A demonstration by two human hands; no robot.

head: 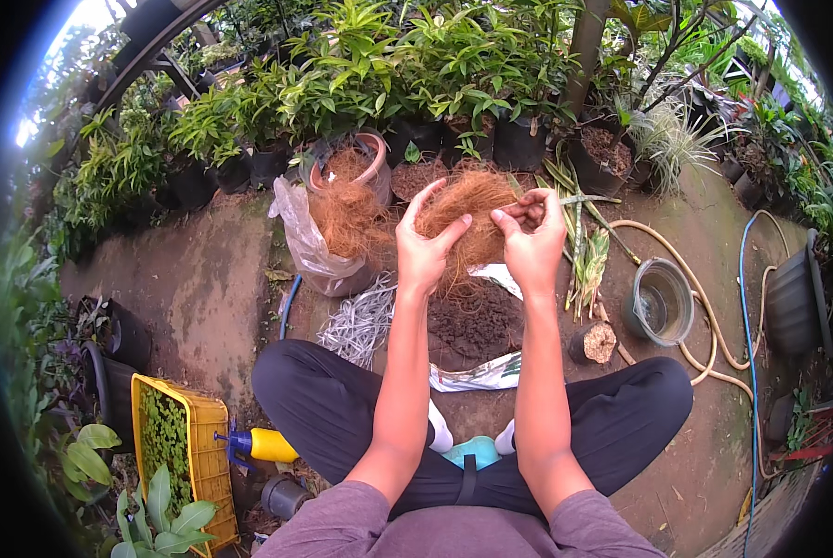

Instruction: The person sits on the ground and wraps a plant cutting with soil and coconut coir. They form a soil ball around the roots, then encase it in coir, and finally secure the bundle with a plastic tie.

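A loose wad of brown coconut fibre [471, 209] is held up between my two hands. My left hand [423, 244] grips its left side, thumb on top. On the right side, my right hand [533, 237] pinches the strands between thumb and curled fingers. Beneath the wad, dark soil [472, 324] lies in a white sack [482, 374] opened out on the ground. Left of my hands, a clear plastic bag [304, 244] bulges with more coconut fibre [346, 216]. Shredded silvery strips [360, 321] lie below that bag. Cut variegated leaves [587, 265] rest to the right of my right hand.
Potted leafy plants [360, 70] line the back. At right are a grey-green bucket [660, 301], a beige hose [713, 314], a blue hose [750, 314] and a short cut log [594, 343]. A yellow crate [210, 453] and a yellow spray bottle [271, 445] are at lower left.
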